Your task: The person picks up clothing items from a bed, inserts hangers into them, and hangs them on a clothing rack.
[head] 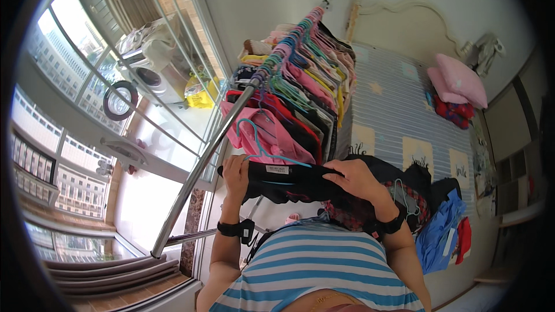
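Observation:
Stretched between my two hands is a black garment (282, 184) with a label at its neckline. A light blue plastic hanger (262, 151) sits inside its top edge, hook upward. My left hand (236, 175) grips the garment's left shoulder with the hanger near the fingertips. At the opposite shoulder my right hand (357, 180) pinches the black cloth. Just beyond the hook, a pink shirt (273, 132) hangs at the near end of a row of clothes on a metal rail (208, 156).
To the right stands a bed (381, 95) with pink pillows (461, 80), a blue garment (440, 234), a red cloth (464, 236) and a loose pale green hanger (405, 199). At left, past a barred glass partition, are a washing machine (162, 82) and a yellow bag (203, 95).

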`<state>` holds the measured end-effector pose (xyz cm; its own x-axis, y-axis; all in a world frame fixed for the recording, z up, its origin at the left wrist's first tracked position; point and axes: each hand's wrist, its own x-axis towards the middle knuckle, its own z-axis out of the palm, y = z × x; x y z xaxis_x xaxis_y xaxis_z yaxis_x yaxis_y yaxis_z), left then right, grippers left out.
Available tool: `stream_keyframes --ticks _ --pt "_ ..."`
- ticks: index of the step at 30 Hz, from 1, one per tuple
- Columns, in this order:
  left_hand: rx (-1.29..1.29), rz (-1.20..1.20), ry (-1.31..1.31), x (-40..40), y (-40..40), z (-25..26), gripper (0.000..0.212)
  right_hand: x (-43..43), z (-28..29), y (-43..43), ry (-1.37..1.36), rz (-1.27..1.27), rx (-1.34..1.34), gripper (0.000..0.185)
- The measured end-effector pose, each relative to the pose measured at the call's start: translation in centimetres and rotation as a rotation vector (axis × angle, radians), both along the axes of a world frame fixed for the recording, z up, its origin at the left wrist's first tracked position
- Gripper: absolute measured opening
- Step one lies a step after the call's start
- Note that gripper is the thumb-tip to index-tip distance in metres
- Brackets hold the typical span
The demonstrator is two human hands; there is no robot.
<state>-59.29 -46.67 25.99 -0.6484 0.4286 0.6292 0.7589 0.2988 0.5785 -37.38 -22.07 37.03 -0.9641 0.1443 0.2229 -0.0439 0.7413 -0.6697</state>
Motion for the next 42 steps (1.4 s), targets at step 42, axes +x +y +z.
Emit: stream_keyframes --ticks 42 --pt "0.039 -0.18 -0.02 -9.7 7.7 -3.5 0.057 -9.8 -16.2 -0.9 -0.206 -0.153 0.107 0.042"
